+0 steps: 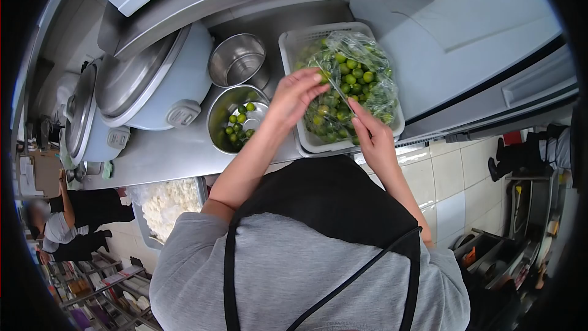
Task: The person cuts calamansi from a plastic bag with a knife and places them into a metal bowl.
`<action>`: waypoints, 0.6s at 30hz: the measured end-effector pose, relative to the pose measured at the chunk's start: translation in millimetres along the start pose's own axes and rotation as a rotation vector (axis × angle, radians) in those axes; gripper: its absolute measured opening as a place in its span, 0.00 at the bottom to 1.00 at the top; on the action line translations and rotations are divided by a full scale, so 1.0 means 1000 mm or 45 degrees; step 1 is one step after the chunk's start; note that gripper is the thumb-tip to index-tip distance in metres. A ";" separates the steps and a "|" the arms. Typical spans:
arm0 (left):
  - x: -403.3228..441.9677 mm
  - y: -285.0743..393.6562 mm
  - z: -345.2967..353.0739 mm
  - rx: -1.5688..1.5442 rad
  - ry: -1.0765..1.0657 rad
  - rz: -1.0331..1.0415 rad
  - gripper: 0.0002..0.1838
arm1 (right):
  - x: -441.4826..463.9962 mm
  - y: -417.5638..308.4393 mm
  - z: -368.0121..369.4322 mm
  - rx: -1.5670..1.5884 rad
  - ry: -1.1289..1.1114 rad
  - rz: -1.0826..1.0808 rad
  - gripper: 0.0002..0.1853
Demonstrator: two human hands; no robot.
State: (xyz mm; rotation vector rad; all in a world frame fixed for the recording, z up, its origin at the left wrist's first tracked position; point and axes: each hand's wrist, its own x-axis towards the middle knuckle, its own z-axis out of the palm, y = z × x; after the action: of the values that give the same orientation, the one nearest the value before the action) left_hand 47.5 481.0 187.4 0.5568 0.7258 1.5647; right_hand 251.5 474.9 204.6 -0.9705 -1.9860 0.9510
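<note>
The left hand (pixel 296 99) is nearly closed, its thumb and fingertips pinching a small green lime (pixel 324 78) above the left part of a white basket (pixel 294 39). The right hand (pixel 372 133) is curled around the near end of a slim metal tool (pixel 337 89), its forefinger and thumb along it; the tool slants up and leftward so that its tip reaches the lime, though whether it is a knife or scissors I cannot tell. Beneath both hands, the basket holds a crumpled clear plastic bag (pixel 380 55), and many more limes (pixel 354 76) show through and inside it, mostly green with a few yellowish. Just left of the basket, a round steel bowl (pixel 255 117) contains a loose group of limes (pixel 235 127) gathered mainly toward its left and near side. Directly beyond that bowl stands a second steel container (pixel 239 61), deeper in shape. All of these are on a steel tabletop (pixel 162 162). Farther left, two large lidded cookers (pixel 153 101) stand side by side. Below the tabletop's near edge is a tub (pixel 142 227) of whitish, lumpy material (pixel 168 205). Other people (pixel 67 220) stand well apart, to the left and right, on a tiled floor (pixel 450 165).
</note>
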 end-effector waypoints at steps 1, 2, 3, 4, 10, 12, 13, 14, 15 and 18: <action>-0.001 0.009 -0.008 -0.001 0.008 0.003 0.12 | -0.002 0.001 -0.003 -0.007 -0.063 0.027 0.17; -0.002 0.021 -0.019 0.081 0.037 0.047 0.12 | -0.004 0.005 -0.004 -0.005 -0.070 0.027 0.17; -0.003 0.033 -0.030 0.163 0.064 0.089 0.13 | -0.006 0.011 -0.006 0.075 -0.107 0.044 0.17; -0.006 0.049 -0.046 0.487 0.127 0.096 0.14 | -0.008 0.016 -0.010 0.155 -0.143 0.063 0.17; -0.030 0.084 -0.061 2.061 0.234 0.248 0.16 | 0.001 0.021 -0.033 0.120 0.008 0.281 0.17; -0.023 0.055 -0.029 2.030 -0.041 0.431 0.16 | 0.006 0.019 -0.031 0.078 0.017 0.324 0.17; -0.018 0.037 -0.010 1.967 -0.188 0.462 0.15 | 0.008 0.018 -0.030 0.057 0.021 0.346 0.17; -0.012 0.018 0.003 2.014 -0.373 0.491 0.15 | 0.011 0.020 -0.026 0.048 0.069 0.184 0.17; -0.007 0.002 0.011 2.057 -0.562 0.520 0.15 | 0.012 0.019 -0.023 0.040 0.119 0.021 0.17; -0.002 -0.024 0.022 2.231 -0.598 0.578 0.15 | 0.013 0.003 -0.024 0.063 0.062 0.085 0.17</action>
State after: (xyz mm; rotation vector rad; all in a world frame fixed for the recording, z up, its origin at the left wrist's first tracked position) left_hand 79.8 482.6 185.3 2.3665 1.5466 0.6956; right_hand 266.8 494.8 216.9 -1.0280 -1.8914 0.9996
